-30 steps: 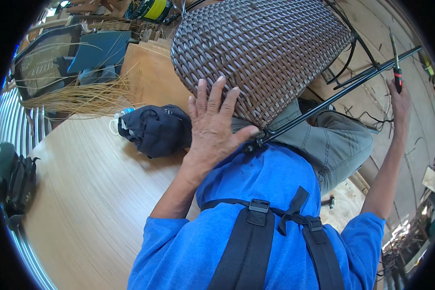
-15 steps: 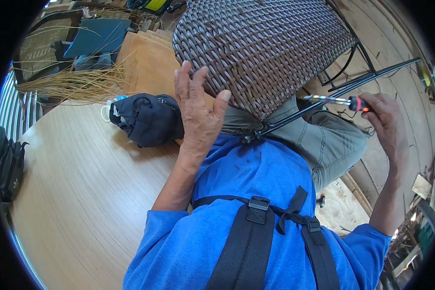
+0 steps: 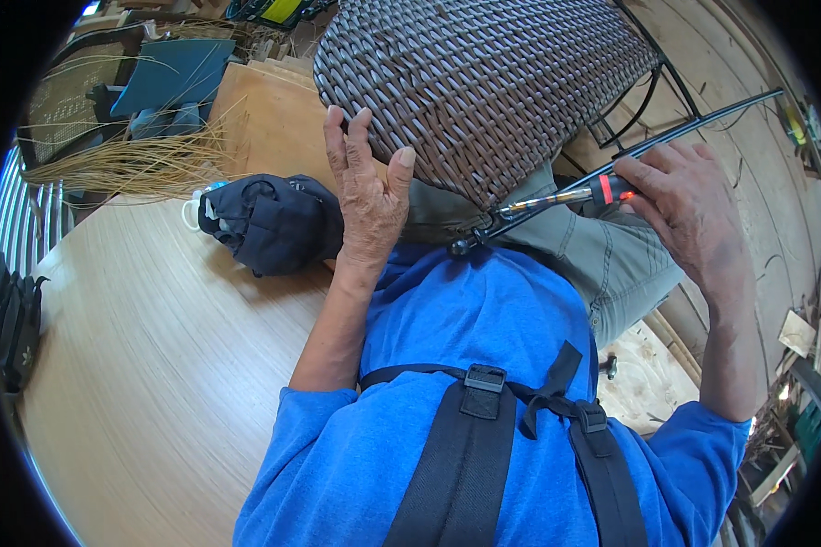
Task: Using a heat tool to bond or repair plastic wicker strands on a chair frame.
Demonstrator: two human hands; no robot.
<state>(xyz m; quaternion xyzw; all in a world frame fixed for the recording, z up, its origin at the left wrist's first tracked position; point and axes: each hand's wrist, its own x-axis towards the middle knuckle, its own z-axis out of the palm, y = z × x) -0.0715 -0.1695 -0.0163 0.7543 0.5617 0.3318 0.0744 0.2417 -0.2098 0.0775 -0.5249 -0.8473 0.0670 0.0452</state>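
Note:
A brown woven wicker panel [image 3: 483,91] on a black metal frame [image 3: 643,146] leans over my lap, its lower corner near my waist. My left hand [image 3: 369,196] is open at the panel's left edge, fingers spread and pointing up; whether it touches the weave is hard to tell. My right hand [image 3: 689,205] closes around the red-and-black handle of a screwdriver [image 3: 566,195]. Its shiny shaft points left along the frame's bar, with the tip close to the panel's lower corner. I cannot tell if the tip touches the weave.
To my left stands a round wood-grain table [image 3: 155,365] with a dark cloth bundle [image 3: 269,223] on it. Beyond are a bunch of thin cane strands [image 3: 146,164], a plywood board [image 3: 269,114] and a blue chair [image 3: 173,77]. A black bag [image 3: 18,319] sits at the far left.
My right hand has brought the screwdriver left and slightly down, so its tip is now near the panel's lower corner. The view has shifted a little; my left hand stays open beside the panel.

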